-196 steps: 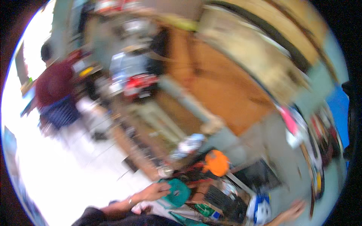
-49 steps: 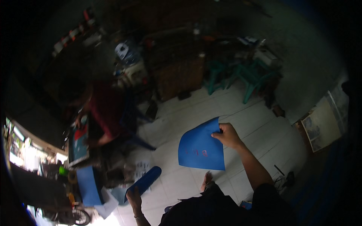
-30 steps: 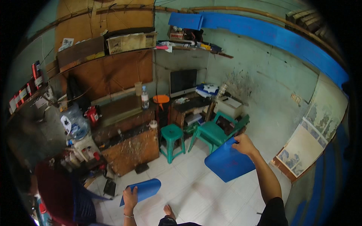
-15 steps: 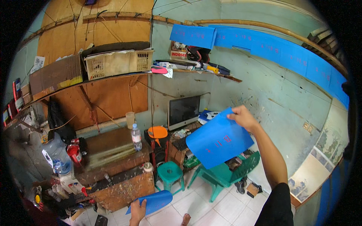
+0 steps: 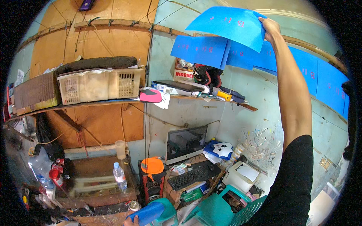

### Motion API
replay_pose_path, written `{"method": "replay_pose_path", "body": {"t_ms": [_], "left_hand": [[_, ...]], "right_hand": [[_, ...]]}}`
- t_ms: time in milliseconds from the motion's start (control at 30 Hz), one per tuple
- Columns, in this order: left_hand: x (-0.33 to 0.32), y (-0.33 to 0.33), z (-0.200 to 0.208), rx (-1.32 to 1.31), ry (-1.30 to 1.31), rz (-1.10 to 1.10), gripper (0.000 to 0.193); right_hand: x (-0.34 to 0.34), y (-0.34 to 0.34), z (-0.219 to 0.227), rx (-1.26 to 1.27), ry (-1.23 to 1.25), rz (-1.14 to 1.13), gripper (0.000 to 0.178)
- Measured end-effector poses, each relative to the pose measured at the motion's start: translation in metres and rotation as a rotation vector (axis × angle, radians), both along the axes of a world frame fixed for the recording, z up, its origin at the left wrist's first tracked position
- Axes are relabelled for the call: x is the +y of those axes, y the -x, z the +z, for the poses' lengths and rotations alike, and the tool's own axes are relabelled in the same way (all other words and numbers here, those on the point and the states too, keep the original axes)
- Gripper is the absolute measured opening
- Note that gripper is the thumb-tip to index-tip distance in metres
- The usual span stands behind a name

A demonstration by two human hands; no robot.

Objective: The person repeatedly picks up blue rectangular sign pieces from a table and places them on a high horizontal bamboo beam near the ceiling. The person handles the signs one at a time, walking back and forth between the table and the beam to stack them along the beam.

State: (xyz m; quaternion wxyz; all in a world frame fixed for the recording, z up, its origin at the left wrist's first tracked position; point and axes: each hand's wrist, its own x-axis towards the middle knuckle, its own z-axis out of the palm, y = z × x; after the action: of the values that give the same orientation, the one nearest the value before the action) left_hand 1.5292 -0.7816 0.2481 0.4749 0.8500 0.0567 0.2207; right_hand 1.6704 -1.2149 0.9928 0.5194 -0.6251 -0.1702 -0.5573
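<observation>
My right hand (image 5: 270,28) is raised high at the end of a stretched arm, pinching the corner of a blue sheet (image 5: 226,24) with red markings. That sheet spreads out to the left of the hand, slightly bowed, in front of a row of similar blue sheets (image 5: 205,52) hanging along the wall. At the bottom edge my left hand (image 5: 131,221) grips another blue sheet (image 5: 151,211), which curls over and partly covers the green stool (image 5: 166,215). Most of the left hand is cut off by the picture's edge.
A shelf carries a cream plastic basket (image 5: 98,86) and a cardboard box (image 5: 37,92). Below stand a monitor (image 5: 186,141), a keyboard (image 5: 194,175) and a printer (image 5: 241,177). A green chair (image 5: 215,206) is close in front; a water bottle (image 5: 120,176) stands on the wooden bench at left.
My right hand has lifted its blue sheet from before the desk up to the hanging row. The left hand with its sheet sits lower in the picture, and the view has tilted upward.
</observation>
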Motion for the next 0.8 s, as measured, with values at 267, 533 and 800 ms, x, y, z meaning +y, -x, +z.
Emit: {"method": "replay_pose_path", "body": {"t_ms": [267,533,800], "left_hand": [[-0.038,-0.049,0.025,0.08,-0.036,-0.169,0.023],[-0.05,-0.068,0.003,0.063,-0.056,-0.281,0.023],[-0.009,-0.045,-0.013,0.069,-0.164,-0.361,0.017]], "right_hand": [[-0.05,-0.027,-0.067,-0.088,0.109,-0.257,0.046],[-0.054,-0.018,-0.084,-0.048,0.071,-0.501,0.029],[-0.063,0.013,-0.213,-0.477,0.366,-0.802,0.039]]}}
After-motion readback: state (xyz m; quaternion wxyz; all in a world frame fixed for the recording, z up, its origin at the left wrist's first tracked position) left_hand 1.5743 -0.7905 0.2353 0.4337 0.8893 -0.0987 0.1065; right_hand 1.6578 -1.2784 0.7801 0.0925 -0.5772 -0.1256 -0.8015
